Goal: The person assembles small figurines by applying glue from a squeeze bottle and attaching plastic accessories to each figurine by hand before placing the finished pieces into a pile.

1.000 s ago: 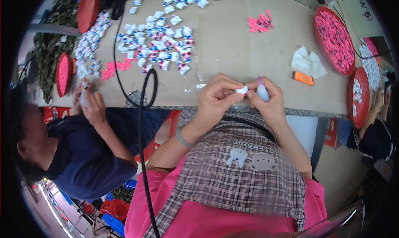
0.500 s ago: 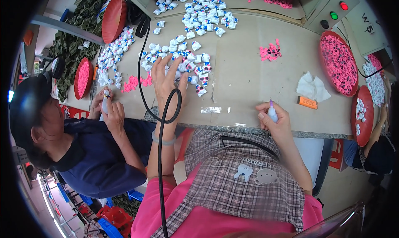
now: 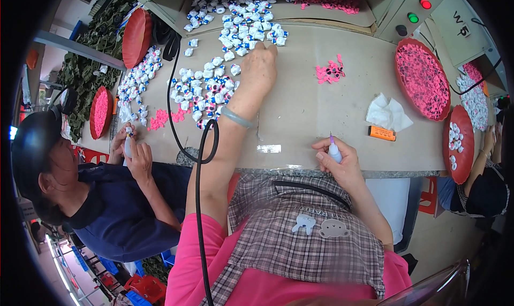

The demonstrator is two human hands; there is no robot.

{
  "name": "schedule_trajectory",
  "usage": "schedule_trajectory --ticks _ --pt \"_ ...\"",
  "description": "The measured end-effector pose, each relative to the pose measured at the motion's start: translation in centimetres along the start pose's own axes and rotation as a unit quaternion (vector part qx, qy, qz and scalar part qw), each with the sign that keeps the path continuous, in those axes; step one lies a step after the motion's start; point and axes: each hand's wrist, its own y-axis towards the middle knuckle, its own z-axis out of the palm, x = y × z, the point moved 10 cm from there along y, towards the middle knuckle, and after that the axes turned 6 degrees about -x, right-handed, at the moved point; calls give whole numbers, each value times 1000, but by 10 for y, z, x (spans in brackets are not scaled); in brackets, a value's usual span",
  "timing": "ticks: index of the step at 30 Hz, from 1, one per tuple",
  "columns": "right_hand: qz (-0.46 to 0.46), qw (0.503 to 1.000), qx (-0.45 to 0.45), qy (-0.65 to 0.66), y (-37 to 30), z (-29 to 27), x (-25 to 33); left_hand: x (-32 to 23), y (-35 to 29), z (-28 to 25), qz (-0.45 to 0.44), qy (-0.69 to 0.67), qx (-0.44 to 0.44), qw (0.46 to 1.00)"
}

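My left hand [image 3: 259, 69] reaches far across the table. Its bent fingers touch the near edge of a heap of small white figures [image 3: 247, 25] with blue and pink marks; the fingertips are hidden behind the back of the hand. Beside that forearm lies a second group of the white figures [image 3: 199, 86]. In my right hand [image 3: 342, 161], near the table's front edge, is a small white squeeze bottle [image 3: 334, 153]. Its thin purple tip points up and away from me. Beyond this hand lies a little pile of pink pieces with black spots [image 3: 330, 70].
A black cable [image 3: 199, 209] loops in front of my left arm. To the right are a white tissue [image 3: 386, 112], an orange block [image 3: 382, 133] and red trays [image 3: 400, 65] of pink pieces and white figures. A co-worker [image 3: 118, 199] sits close on my left, holding a similar bottle.
My left hand has moved away from me and rightward, from the nearer group of figures to the farther heap. My right hand still holds the squeeze bottle. The view has shifted slightly.
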Motion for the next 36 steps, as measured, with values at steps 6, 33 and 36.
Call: schedule_trajectory --ticks 6,33,36 --pt "-33 988 20 147 1 -8 14 -42 -55 -14 -144 -504 160 837" --pt "-284 945 -162 -24 -29 -35 93 -78 -160 -36 -238 -743 133 611" --pt "-330 929 -159 -43 -36 -32 100 -78 -162 -35 -225 -740 140 618"
